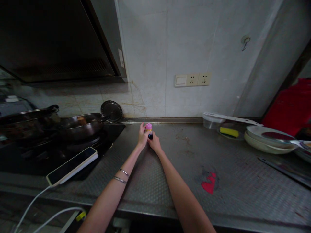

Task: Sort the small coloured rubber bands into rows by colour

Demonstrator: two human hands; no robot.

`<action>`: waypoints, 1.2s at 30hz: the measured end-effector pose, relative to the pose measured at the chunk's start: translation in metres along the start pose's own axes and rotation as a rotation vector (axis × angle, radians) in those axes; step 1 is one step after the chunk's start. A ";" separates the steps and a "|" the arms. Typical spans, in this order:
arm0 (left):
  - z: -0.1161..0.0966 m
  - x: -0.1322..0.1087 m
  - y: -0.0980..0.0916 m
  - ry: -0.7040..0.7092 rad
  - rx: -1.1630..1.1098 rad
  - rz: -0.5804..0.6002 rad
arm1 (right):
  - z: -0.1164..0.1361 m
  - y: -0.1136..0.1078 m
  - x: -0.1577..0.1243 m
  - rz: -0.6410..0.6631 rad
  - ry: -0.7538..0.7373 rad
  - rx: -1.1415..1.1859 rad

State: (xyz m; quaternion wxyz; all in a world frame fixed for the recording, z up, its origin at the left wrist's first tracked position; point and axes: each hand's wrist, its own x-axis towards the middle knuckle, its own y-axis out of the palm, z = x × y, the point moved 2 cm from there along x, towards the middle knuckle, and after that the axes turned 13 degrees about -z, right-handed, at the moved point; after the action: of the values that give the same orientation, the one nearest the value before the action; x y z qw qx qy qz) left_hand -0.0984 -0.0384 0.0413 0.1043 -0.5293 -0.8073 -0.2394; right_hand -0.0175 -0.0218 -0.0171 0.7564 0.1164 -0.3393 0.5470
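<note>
Both my hands meet near the back of the metal counter [157,181], around a small pink-topped bottle [149,127]. My left hand [143,136] grips its upper part from the left, with some fingers raised beside the pink top. From the right, my right hand [155,144] closes around the dark lower part. A yellowish band shows under the pink top; fingers hide much of the rest. Two silver bracelets [120,176] circle my left forearm.
At left, a steel pan [80,131] stands on the black stove, near a phone [71,165] with a white cable. A round metal lid [111,111] leans on the wall. To the right are a yellow sponge [229,132], stacked bowls [269,142] and a knife-like blade [284,170].
</note>
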 end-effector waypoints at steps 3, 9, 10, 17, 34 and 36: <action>0.000 0.002 -0.003 -0.023 -0.028 -0.048 | -0.001 0.001 0.000 -0.003 0.012 0.001; -0.004 0.008 -0.016 0.076 0.089 -0.221 | 0.000 -0.001 0.000 -0.016 0.013 0.038; -0.003 0.009 -0.015 0.087 0.093 -0.219 | 0.001 -0.001 -0.001 -0.018 0.010 0.039; 0.010 0.014 -0.001 0.036 0.046 0.003 | -0.002 0.001 0.001 -0.010 0.019 0.008; 0.012 0.027 0.006 0.006 0.125 0.076 | -0.001 0.000 0.001 -0.019 0.018 0.016; 0.011 0.026 0.003 0.023 0.136 0.066 | -0.001 0.000 0.001 -0.026 0.014 0.016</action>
State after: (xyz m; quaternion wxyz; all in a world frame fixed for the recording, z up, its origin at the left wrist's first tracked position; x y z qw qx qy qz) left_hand -0.1054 -0.0107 0.0436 0.1574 -0.5445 -0.8025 -0.1863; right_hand -0.0172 -0.0206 -0.0176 0.7647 0.1229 -0.3282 0.5407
